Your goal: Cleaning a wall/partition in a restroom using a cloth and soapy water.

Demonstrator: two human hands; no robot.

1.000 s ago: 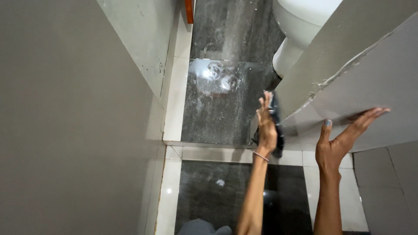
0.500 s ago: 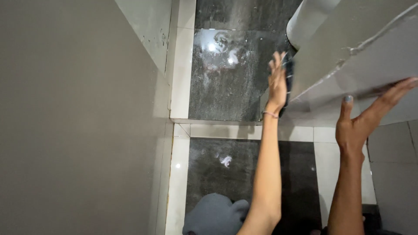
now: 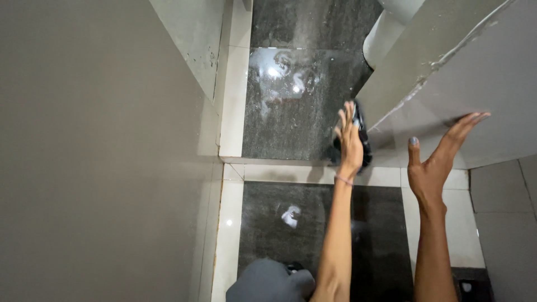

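Below my head camera, dark wet floor tiles point(image 3: 291, 112) with pale borders meet a grey wall point(image 3: 84, 168). My left hand point(image 3: 350, 142), fingers together, presses a dark cloth point(image 3: 361, 130) against the grey panel point(image 3: 447, 72); my right hand point(image 3: 433, 159), fingers spread, braces it.

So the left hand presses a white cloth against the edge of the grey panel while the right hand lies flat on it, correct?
Not quite: in the head view the cloth is dark, not white. The left hand presses it against the edge of the grey panel, and the right hand lies flat on that panel.
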